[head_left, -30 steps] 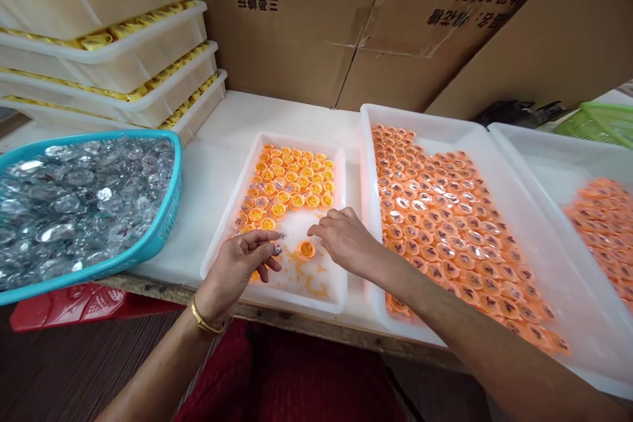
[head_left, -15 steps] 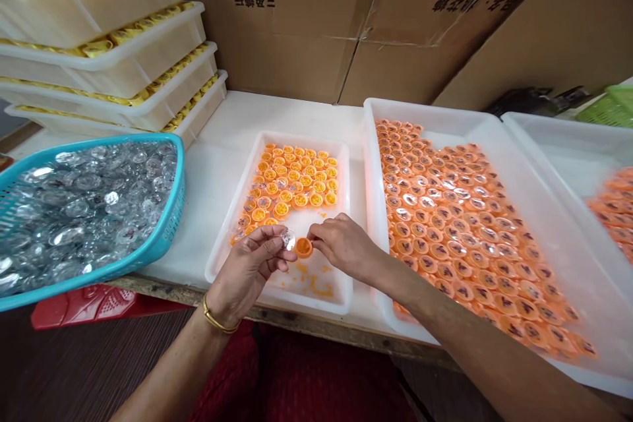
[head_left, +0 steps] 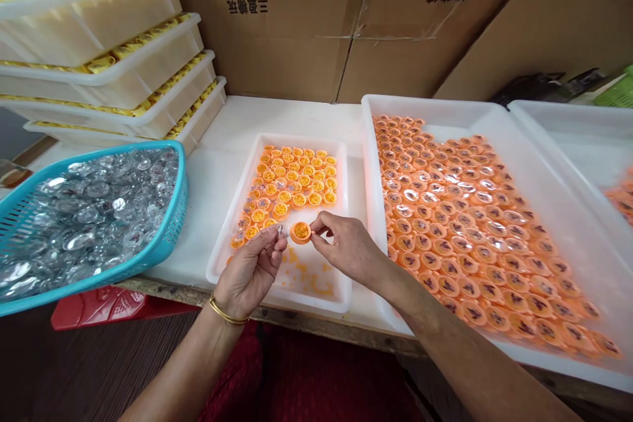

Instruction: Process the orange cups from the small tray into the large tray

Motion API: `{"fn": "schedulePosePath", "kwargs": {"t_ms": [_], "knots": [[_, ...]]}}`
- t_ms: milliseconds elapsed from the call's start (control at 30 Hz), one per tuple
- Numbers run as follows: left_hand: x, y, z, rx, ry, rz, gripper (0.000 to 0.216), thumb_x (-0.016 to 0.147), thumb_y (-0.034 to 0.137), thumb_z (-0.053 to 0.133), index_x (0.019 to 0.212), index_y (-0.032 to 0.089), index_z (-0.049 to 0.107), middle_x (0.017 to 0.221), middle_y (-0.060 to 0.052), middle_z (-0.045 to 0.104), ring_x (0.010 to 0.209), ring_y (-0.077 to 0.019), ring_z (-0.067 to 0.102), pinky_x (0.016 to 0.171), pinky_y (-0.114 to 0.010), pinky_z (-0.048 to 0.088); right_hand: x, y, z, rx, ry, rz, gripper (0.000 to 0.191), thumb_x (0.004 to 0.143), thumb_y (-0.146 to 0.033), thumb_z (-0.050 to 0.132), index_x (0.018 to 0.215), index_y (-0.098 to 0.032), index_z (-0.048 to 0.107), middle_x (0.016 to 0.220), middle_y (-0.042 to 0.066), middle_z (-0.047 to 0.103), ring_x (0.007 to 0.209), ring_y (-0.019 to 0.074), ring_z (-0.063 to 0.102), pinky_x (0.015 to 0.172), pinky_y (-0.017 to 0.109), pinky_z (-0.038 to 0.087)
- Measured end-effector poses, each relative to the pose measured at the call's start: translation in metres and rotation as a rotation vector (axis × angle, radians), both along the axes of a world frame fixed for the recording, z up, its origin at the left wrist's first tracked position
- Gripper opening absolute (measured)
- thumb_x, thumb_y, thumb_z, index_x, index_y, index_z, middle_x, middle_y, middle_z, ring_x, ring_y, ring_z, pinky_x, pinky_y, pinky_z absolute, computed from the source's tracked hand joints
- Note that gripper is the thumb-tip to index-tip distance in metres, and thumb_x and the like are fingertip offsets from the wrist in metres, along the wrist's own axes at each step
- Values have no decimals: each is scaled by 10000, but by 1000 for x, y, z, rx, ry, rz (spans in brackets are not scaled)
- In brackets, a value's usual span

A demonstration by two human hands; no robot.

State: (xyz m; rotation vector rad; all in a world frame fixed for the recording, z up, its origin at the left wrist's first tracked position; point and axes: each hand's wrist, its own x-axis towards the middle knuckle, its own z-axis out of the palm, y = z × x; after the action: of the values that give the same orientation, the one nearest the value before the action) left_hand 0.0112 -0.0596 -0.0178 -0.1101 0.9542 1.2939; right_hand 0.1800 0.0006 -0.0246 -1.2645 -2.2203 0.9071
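Observation:
Over the small white tray [head_left: 345,224], my right hand [head_left: 346,247] pinches a small round orange cup [head_left: 300,232] by its side, between thumb and fingers. Yellow-orange bits show inside the cup. Just left of it, my left hand [head_left: 257,264] is closed at the fingertips on a small clear plastic lid [head_left: 283,231], partly hidden by the fingers and seen nearly edge-on. Lid and cup are very close; whether they touch I cannot tell. Rows of similar orange cups [head_left: 299,199] with yellow bits fill the far part of the tray, and loose crumbs [head_left: 309,277] lie near its front.
A blue basket [head_left: 180,194] of clear lids stands at the left. Behind it rise stacked white trays [head_left: 148,89] with yellow packets. A large white tray [head_left: 372,165] of covered orange cups is on the right, another beyond it. Cardboard boxes [head_left: 297,59] line the back.
The orange cup has been raised slightly and turned, so its yellow bits now show. The clear lid has tilted from face-on to nearly edge-on. The camera view has shifted a little.

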Motion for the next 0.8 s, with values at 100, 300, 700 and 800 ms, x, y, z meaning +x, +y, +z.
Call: {"fn": "schedulePosePath", "kwargs": {"t_ms": [100, 300, 700, 800], "knots": [[5, 4, 0, -38, 22, 34, 194, 861, 25, 487, 775, 74, 654, 685, -47, 661, 585, -72, 649, 482, -96, 526, 3, 0, -2, 3, 9, -21, 74, 789, -142, 540, 747, -191, 577, 759, -2, 675, 690, 119, 616, 658, 235, 454], [24, 13, -7, 64, 188, 34, 56, 738, 77, 670, 715, 116, 638, 682, -7, 670, 628, -96, 679, 503, -122, 520, 4, 0, -7, 39, 21, -71, 77, 767, -125, 534, 734, -190, 557, 726, -4, 655, 653, 118, 599, 629, 224, 442], [56, 24, -14, 140, 704, -54, 241, 679, 338, 718, 694, 163, 553, 486, 67, 522, 437, -51, 443, 458, -190, 322, 4, -3, -6, 89, 37, -238, 167, 693, -96, 531, 596, -193, 435, 576, -35, 529, 532, 92, 479, 544, 213, 370], [55, 26, -13, 149, 782, -91, 254, 696, 342, 702, 658, 175, 515, 468, 78, 480, 424, -49, 384, 449, -197, 293, 4, -4, -4, -12, 173, -257, 164, 704, -110, 534, 601, -195, 438, 579, -35, 522, 532, 91, 476, 527, 211, 381]]}}
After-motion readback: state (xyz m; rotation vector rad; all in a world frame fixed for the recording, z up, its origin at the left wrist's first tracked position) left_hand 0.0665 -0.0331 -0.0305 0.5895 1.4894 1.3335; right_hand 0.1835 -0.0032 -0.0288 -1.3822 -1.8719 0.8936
